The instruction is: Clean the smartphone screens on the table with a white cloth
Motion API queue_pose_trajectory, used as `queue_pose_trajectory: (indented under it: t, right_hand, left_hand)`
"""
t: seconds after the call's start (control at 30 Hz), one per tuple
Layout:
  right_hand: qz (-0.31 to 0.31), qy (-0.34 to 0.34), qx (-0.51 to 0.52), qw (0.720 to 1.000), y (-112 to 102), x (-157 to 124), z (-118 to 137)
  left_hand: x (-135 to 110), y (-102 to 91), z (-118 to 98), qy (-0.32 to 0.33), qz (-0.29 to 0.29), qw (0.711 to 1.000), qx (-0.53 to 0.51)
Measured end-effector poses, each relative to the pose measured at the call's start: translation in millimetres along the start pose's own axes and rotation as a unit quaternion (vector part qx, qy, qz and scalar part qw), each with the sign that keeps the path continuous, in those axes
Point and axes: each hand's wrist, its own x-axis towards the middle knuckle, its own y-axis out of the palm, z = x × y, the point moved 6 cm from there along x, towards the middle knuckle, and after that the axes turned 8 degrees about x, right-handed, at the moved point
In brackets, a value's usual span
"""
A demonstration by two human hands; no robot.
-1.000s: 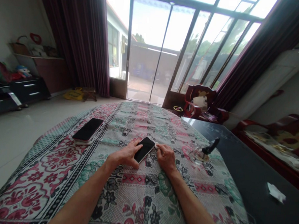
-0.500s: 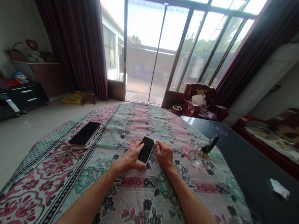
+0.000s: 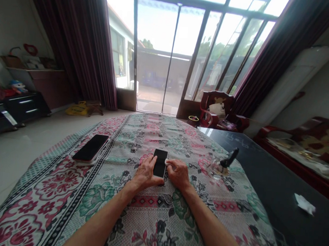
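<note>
A smartphone (image 3: 160, 165) with a dark screen and a white frame lies on the patterned tablecloth (image 3: 159, 208). My left hand (image 3: 145, 173) grips it from the left, fingertips at its left edge and thumb along its bottom edge. My right hand (image 3: 179, 173) is closed in a pinch on a small white wad (image 3: 166, 161), which touches the phone's right edge. Whether the wad is cotton or tissue I cannot make out. Off to the left lies a larger dark-screened device (image 3: 91, 148), on top of something pale.
Right of my hands stands a clear glass object (image 3: 216, 168) with a black handle-like part (image 3: 229, 158). A crumpled white paper (image 3: 304, 204) lies on the dark table (image 3: 283, 182) alongside. Further back are a red wooden chair (image 3: 216, 100) and glass doors.
The phone has turned a little and now points straighter away from me. My right hand has shifted slightly down along its right edge with the white wad. The whole view has moved slightly.
</note>
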Motion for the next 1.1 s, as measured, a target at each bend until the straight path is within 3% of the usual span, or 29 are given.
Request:
queue_pose_trajectory:
  t: [0.3, 0.63, 0.9, 1.1]
  right_hand:
    - [-0.042, 0.093, 0.020, 0.995, -4, 30, -19]
    - [-0.015, 0.011, -0.018, 1.000, 10, 18, -13]
    - [-0.056, 0.057, -0.009, 0.997, 8, 24, -17]
    - [-0.040, 0.052, -0.020, 0.998, 11, 28, -18]
  left_hand:
    - [-1, 0.5, -1, 0.007, -0.008, 1.000, 0.022]
    - [0, -1.7, -4, -0.019, -0.024, 0.998, 0.051]
    - [-1, -3.5, -4, -0.008, -0.032, 0.998, 0.052]
    - [0, -1.5, -4, -0.004, -0.035, 0.998, 0.052]
